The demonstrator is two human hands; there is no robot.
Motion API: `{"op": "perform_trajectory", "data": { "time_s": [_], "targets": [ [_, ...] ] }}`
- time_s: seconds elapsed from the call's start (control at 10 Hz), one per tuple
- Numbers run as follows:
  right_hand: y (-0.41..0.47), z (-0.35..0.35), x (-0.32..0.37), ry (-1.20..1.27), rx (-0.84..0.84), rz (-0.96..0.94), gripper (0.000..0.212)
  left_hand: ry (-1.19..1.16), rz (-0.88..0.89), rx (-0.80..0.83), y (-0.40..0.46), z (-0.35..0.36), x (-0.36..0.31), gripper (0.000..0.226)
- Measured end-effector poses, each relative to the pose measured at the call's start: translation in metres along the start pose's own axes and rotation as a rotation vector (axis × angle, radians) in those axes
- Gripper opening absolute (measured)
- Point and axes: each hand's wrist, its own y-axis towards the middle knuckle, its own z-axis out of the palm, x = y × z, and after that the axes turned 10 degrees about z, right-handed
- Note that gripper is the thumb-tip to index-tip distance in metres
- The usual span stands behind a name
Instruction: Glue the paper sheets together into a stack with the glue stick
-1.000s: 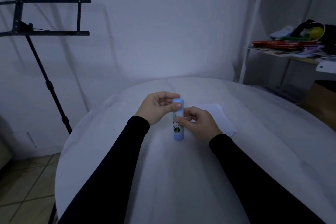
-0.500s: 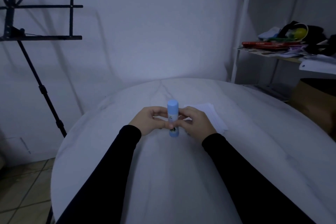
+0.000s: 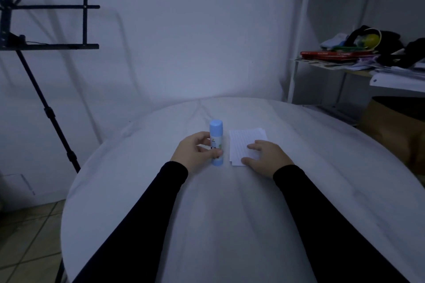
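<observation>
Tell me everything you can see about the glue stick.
The glue stick is a light blue plastic-looking tube with its rounded cap on and a white label with green and black print. It stands upright on the white round table, just left of the lined paper sheets, apart from them. The left hand grips its lower half.

Both arms reach forward in black sleeves, forearms angled inward. The left hand (image 3: 195,154) is curled round an upright glue stick (image 3: 216,142), thumb across its front and fingers (image 3: 202,136) wrapped behind (its cap is on). The right hand (image 3: 266,158) lies palm down, fingers spread and nearly straight, thumb stretched out leftward, fingertips resting on paper sheets (image 3: 243,142).
</observation>
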Motion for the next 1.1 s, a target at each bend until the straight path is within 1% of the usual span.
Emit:
{"op": "perform_trajectory", "data": {
  "time_s": [0.1,0.3,0.4,0.6,0.8,0.9,1.0,1.1],
  "targets": [
    [0.001,0.004,0.000,0.026,0.012,0.010,0.060,0.049,0.011,-0.076,0.004,0.006,0.003,0.030],
    [0.008,0.008,0.004,0.037,0.010,-0.013,0.058,0.123,0.033,-0.201,0.019,0.015,0.012,0.031],
    [0.015,0.008,0.005,0.030,0.008,-0.024,0.058,0.120,0.035,-0.249,0.030,0.017,0.020,0.031],
    [0.032,0.008,0.006,0.037,0.020,-0.027,0.057,0.094,0.018,-0.294,0.053,0.019,0.033,0.032],
    [0.041,0.009,0.004,0.043,0.017,-0.035,0.057,0.103,0.020,-0.292,0.060,0.018,0.040,0.031],
    [0.042,0.010,0.003,0.029,0.034,-0.040,0.057,0.116,0.027,-0.283,0.061,0.017,0.040,0.034],
    [0.039,0.010,0.004,0.036,0.028,-0.070,0.055,0.122,0.025,-0.291,0.056,0.016,0.037,0.045],
    [0.035,0.007,0.005,0.099,-0.032,-0.099,0.049,0.077,-0.018,-0.329,0.049,0.011,0.035,0.055]
  ]
}}
